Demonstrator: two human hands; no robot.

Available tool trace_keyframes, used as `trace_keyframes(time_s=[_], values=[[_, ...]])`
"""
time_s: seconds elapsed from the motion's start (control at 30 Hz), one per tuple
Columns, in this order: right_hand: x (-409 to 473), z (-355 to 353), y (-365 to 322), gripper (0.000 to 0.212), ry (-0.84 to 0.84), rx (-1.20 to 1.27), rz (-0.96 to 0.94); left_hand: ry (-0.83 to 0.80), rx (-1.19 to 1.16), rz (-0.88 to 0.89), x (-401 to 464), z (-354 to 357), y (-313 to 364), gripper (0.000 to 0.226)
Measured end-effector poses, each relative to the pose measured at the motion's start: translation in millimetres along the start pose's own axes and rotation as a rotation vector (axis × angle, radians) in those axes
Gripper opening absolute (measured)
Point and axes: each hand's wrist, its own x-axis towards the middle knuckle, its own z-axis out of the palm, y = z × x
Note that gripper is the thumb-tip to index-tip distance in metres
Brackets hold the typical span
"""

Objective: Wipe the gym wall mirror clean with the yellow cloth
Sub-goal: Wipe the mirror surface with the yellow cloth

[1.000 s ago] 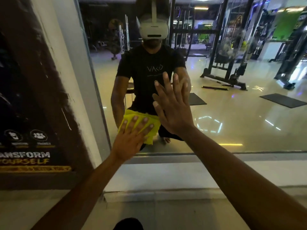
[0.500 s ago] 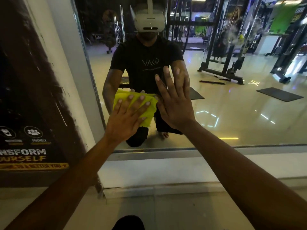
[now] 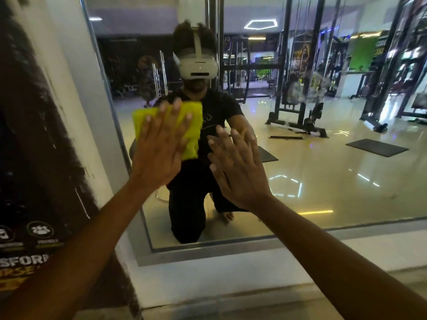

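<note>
A large wall mirror [image 3: 323, 176] fills the middle and right of the head view. My left hand [image 3: 159, 153] lies flat, fingers spread, pressing a folded yellow cloth [image 3: 191, 125] against the glass near the mirror's left edge. The cloth shows above and to the right of my fingers. To its right my right hand [image 3: 238, 167] rests flat on the glass with fingers apart and nothing in it. The mirror reflects a kneeling person in dark clothes behind both hands.
The mirror's metal frame [image 3: 208, 250] runs along the bottom, with a pale ledge [image 3: 254, 273] under it. Left of the mirror stands a white wall strip and a dark poster [image 3: 30, 158] with lettering. Gym machines and floor mats appear only as reflections.
My left hand has slid the yellow cloth upward along the glass, from low near the bottom frame to about chest height of the reflection. My right hand has stayed flat on the mirror.
</note>
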Motion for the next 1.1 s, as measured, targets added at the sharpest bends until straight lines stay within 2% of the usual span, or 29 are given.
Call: trace_keyframes(time_s=[0.1,0.13,0.2,0.27,0.33,0.37,0.4,0.53,0.57,0.6,0.67,0.73,0.77,0.8,0.9,0.97,1.03,1.1], values=[[38,-22,9,0.067,0.065,-0.054,0.010,0.140,0.023,-0.305,75,-20,-16,0.061],[53,-28,13,0.068,0.095,-0.077,0.039,0.157,0.029,-0.354,89,-24,-12,0.061],[76,-38,23,0.071,0.126,-0.096,0.118,0.108,0.021,-0.255,84,-22,7,0.062],[85,-41,32,0.073,0.104,-0.097,0.194,-0.003,0.006,-0.020,51,-13,24,0.062],[84,-41,40,0.074,0.054,-0.122,0.196,-0.087,0.019,0.129,28,-10,21,0.063],[83,-40,43,0.074,0.039,-0.138,0.182,-0.079,0.032,0.149,33,-12,13,0.063],[83,-39,44,0.074,0.031,-0.146,0.175,-0.047,0.035,0.126,48,-16,3,0.063],[83,-40,42,0.075,-0.001,-0.131,0.196,0.135,0.003,-0.260,115,-40,-18,0.061],[83,-40,42,0.075,-0.005,-0.134,0.196,0.142,0.003,-0.285,118,-40,-9,0.061],[83,-41,42,0.075,-0.010,-0.133,0.194,0.114,0.009,-0.245,113,-35,3,0.062],[83,-44,43,0.074,-0.016,-0.126,0.185,0.000,0.034,-0.022,86,-24,25,0.064],[82,-47,42,0.074,-0.030,-0.129,0.171,-0.087,0.072,0.195,72,-21,15,0.064],[81,-49,42,0.074,-0.033,-0.145,0.166,-0.080,0.086,0.248,81,-25,2,0.063],[82,-52,43,0.073,-0.033,-0.162,0.164,-0.050,0.093,0.241,95,-30,-10,0.063],[91,-60,44,0.068,0.002,-0.177,0.154,0.073,0.060,-0.032,138,-49,-36,0.062],[107,-65,41,0.070,0.028,-0.148,0.152,0.121,0.018,-0.148,143,-52,-25,0.062],[122,-69,40,0.073,0.042,-0.103,0.136,0.090,0.015,-0.135,123,-42,-2,0.063],[130,-70,44,0.075,0.025,-0.098,0.093,0.017,0.049,0.009,95,-32,6,0.064]])
